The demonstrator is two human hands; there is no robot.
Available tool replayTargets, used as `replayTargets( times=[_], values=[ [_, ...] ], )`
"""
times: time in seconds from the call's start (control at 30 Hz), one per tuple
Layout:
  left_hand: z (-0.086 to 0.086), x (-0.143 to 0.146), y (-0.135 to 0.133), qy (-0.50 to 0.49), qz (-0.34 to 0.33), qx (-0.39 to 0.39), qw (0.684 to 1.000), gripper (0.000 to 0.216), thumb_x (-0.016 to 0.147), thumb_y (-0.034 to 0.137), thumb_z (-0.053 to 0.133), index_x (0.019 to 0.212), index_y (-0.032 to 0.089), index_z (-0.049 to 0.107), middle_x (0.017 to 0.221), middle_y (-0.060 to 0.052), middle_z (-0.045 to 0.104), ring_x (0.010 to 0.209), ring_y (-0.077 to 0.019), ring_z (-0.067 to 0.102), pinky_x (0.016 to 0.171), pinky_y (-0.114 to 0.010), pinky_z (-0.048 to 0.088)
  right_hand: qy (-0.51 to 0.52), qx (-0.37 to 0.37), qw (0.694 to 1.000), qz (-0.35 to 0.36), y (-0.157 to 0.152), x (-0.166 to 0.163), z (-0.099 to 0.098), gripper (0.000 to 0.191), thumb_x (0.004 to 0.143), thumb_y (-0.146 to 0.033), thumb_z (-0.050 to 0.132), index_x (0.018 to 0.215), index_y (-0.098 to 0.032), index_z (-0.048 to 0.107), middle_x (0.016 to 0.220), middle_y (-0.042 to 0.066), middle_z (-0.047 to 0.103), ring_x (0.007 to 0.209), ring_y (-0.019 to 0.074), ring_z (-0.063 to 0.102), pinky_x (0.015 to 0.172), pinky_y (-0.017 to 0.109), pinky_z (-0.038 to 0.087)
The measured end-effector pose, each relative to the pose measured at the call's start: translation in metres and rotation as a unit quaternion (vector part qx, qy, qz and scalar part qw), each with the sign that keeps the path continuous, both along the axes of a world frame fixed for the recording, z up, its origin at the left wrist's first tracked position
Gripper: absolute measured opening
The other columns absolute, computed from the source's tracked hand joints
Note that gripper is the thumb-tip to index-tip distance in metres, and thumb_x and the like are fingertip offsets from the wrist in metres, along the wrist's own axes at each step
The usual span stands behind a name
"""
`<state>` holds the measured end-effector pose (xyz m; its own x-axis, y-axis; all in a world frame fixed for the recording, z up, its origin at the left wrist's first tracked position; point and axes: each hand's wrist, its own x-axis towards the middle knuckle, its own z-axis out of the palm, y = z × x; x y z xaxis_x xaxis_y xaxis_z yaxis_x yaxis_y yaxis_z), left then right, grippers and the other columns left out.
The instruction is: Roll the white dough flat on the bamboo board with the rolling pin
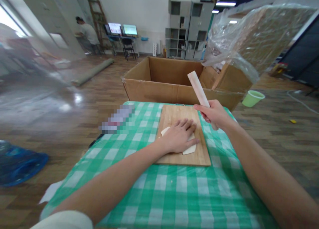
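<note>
On a wooden cutting board (183,159), a flat pale sheet of dough (189,150) lies mostly covered by my left hand (178,136). That hand rests palm down on the dough with its fingers stretched out. Raised over the board's right edge, my right hand (214,114) is wrapped round a pale rolling pin (198,89). The pin tilts up and to the left, apart from the dough. Beneath the board is a green and white checked tablecloth (149,186).
A large open cardboard box (159,88) stands just past the table, with a plastic-wrapped panel (266,33) at its right. A green bucket (253,98) is on the floor to the right. Blue plastic (22,164) lies at left. A person (88,33) sits far back.
</note>
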<state>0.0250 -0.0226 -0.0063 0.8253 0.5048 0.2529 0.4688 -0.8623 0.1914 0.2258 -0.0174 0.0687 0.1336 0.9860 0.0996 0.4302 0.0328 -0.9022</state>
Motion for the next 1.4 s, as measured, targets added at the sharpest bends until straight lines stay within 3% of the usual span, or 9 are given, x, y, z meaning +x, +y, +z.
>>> replayTargets(
  times=[0.27, 0.4, 0.53, 0.93, 1.03, 1.17, 1.23, 1.3, 1.4],
  values=[
    [0.019, -0.012, 0.013, -0.003, 0.152, -0.011, 0.988, 0.064, 0.094, 0.075, 0.053, 0.121, 0.018, 0.067, 0.128, -0.018, 0.066, 0.120, -0.0378, 0.062, 0.105, -0.051, 0.048, -0.052, 0.010, 0.999, 0.003, -0.005, -0.005, 0.005, 0.052, 0.083, -0.053, 0.078, 0.053, -0.021, 0.052, 0.045, -0.003, 0.046, 0.041, 0.0083, 0.041, 0.039, 0.024, 0.027],
    [0.029, -0.027, 0.026, 0.005, 0.162, -0.129, 0.978, 0.071, 0.080, 0.079, 0.069, 0.122, 0.021, 0.067, 0.120, -0.015, 0.072, 0.111, -0.0364, 0.067, 0.087, -0.043, 0.053, -0.063, 0.002, 0.998, -0.003, -0.005, -0.004, 0.006, 0.049, 0.085, -0.050, 0.077, 0.055, -0.021, 0.052, 0.047, -0.003, 0.047, 0.042, 0.0087, 0.041, 0.040, 0.025, 0.027],
    [0.028, -0.025, 0.036, -0.028, 0.151, -0.187, 0.970, 0.051, 0.085, 0.068, 0.070, 0.104, 0.021, 0.073, 0.103, -0.011, 0.077, 0.095, -0.0303, 0.071, 0.074, -0.036, 0.050, -0.079, -0.007, 0.997, -0.007, -0.006, -0.006, 0.007, 0.047, 0.086, -0.046, 0.077, 0.055, -0.021, 0.053, 0.048, -0.003, 0.048, 0.043, 0.0084, 0.041, 0.041, 0.025, 0.026],
    [0.014, -0.031, 0.070, -0.185, 0.183, -0.178, 0.949, 0.026, 0.093, 0.043, 0.061, 0.087, 0.021, 0.072, 0.081, -0.004, 0.073, 0.076, -0.0211, 0.065, 0.071, -0.033, 0.046, -0.094, -0.036, 0.992, 0.080, -0.005, 0.001, 0.008, 0.051, 0.088, -0.066, 0.070, 0.066, -0.022, 0.055, 0.054, -0.003, 0.051, 0.046, 0.0106, 0.043, 0.044, 0.027, 0.028],
    [0.011, -0.045, 0.092, -0.271, 0.226, -0.195, 0.915, 0.025, 0.092, 0.038, 0.055, 0.089, 0.020, 0.073, 0.085, -0.006, 0.074, 0.078, -0.0208, 0.066, 0.072, -0.032, 0.048, -0.143, -0.039, 0.981, 0.129, -0.006, 0.000, 0.009, 0.061, 0.092, -0.077, 0.056, 0.068, -0.021, 0.057, 0.057, -0.002, 0.051, 0.051, 0.0117, 0.043, 0.048, 0.028, 0.027],
    [0.017, -0.065, 0.117, -0.449, 0.281, -0.298, 0.794, 0.028, 0.089, 0.036, 0.050, 0.087, 0.017, 0.071, 0.090, -0.009, 0.074, 0.075, -0.0189, 0.067, 0.067, -0.030, 0.049, -0.270, -0.038, 0.947, 0.167, -0.005, -0.002, 0.007, 0.064, 0.094, -0.078, 0.051, 0.068, -0.020, 0.060, 0.068, 0.001, 0.058, 0.064, 0.0146, 0.050, 0.056, 0.029, 0.029],
    [0.026, -0.068, 0.119, -0.488, 0.279, -0.318, 0.764, 0.031, 0.090, 0.039, 0.049, 0.085, 0.017, 0.070, 0.089, -0.009, 0.074, 0.073, -0.0184, 0.067, 0.065, -0.029, 0.050, -0.332, -0.054, 0.923, 0.187, -0.005, -0.005, 0.004, 0.063, 0.093, -0.077, 0.054, 0.067, -0.020, 0.061, 0.070, 0.002, 0.061, 0.064, 0.0155, 0.052, 0.057, 0.030, 0.029],
    [0.036, -0.065, 0.113, -0.471, 0.253, -0.292, 0.793, 0.033, 0.092, 0.042, 0.050, 0.084, 0.018, 0.071, 0.088, -0.008, 0.075, 0.075, -0.0192, 0.068, 0.067, -0.030, 0.051, -0.373, -0.067, 0.901, 0.212, -0.006, -0.010, 0.001, 0.062, 0.092, -0.075, 0.056, 0.067, -0.019, 0.062, 0.068, 0.003, 0.063, 0.061, 0.0156, 0.052, 0.056, 0.031, 0.028],
    [0.046, -0.051, 0.093, -0.346, 0.186, -0.184, 0.901, 0.034, 0.097, 0.043, 0.050, 0.086, 0.020, 0.072, 0.089, -0.006, 0.075, 0.087, -0.0218, 0.069, 0.081, -0.033, 0.053, -0.396, -0.054, 0.888, 0.227, -0.009, -0.017, -0.004, 0.051, 0.093, -0.067, 0.061, 0.074, -0.020, 0.066, 0.071, 0.005, 0.068, 0.062, 0.0166, 0.055, 0.056, 0.032, 0.029]
  ],
)
